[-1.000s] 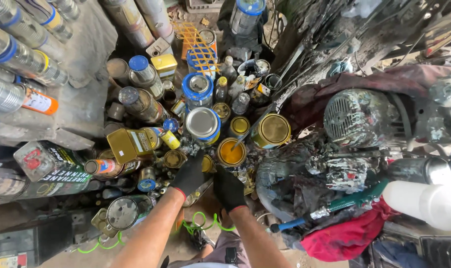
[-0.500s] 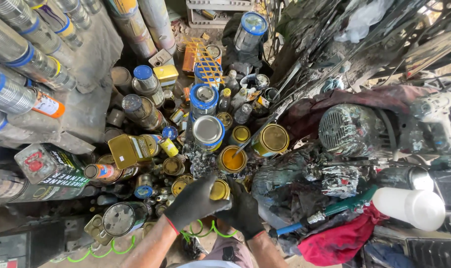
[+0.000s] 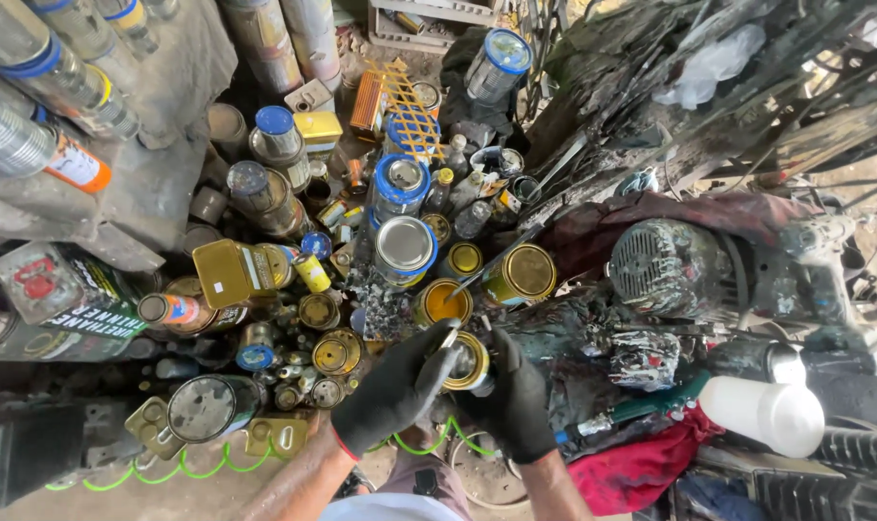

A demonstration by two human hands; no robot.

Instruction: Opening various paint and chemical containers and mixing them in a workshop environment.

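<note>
Left hand (image 3: 397,391) and right hand (image 3: 511,396), black-gloved, both grasp a round gold-rimmed metal can (image 3: 467,362); dented tins (image 3: 405,246) crowd around.

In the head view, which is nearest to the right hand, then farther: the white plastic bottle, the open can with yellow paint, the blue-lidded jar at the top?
1. Open can with yellow paint: just above the right hand.
2. White plastic bottle: far to its right.
3. Blue-lidded jar: top of the pile, farthest.
</note>
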